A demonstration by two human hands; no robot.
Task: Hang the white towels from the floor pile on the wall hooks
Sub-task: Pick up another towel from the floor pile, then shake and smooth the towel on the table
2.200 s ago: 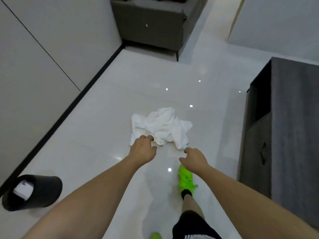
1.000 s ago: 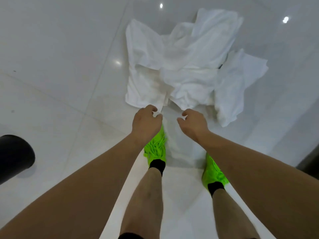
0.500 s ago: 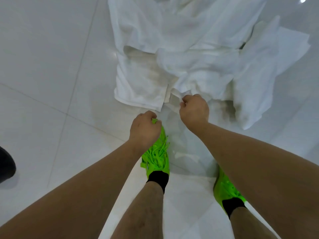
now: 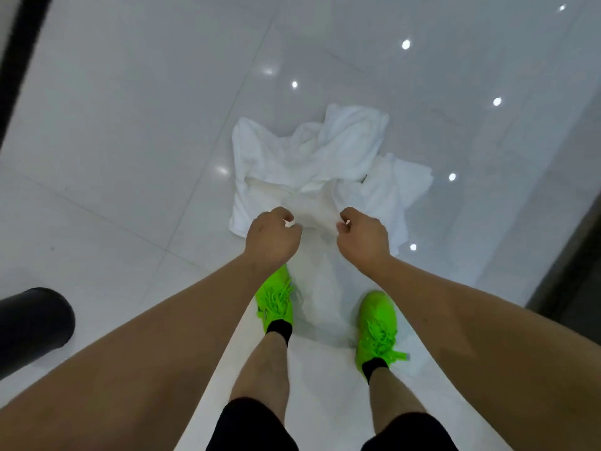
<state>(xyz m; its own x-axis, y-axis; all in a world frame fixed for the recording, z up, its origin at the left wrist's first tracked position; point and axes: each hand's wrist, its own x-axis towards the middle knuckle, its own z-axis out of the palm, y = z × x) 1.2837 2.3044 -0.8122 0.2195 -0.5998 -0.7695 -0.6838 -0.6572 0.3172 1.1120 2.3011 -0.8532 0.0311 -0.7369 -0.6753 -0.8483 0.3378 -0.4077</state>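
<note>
towels on floor, ahead of shoes

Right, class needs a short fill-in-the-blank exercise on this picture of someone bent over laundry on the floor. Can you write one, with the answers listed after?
1. The left hand and right hand each pinch a ____ towel.
2. The pile of towels lies on the glossy tiled ____.
3. The person's shoes are bright ____.
4. The round object at the left edge is coloured ____.

Missing words: white; floor; green; black
</note>
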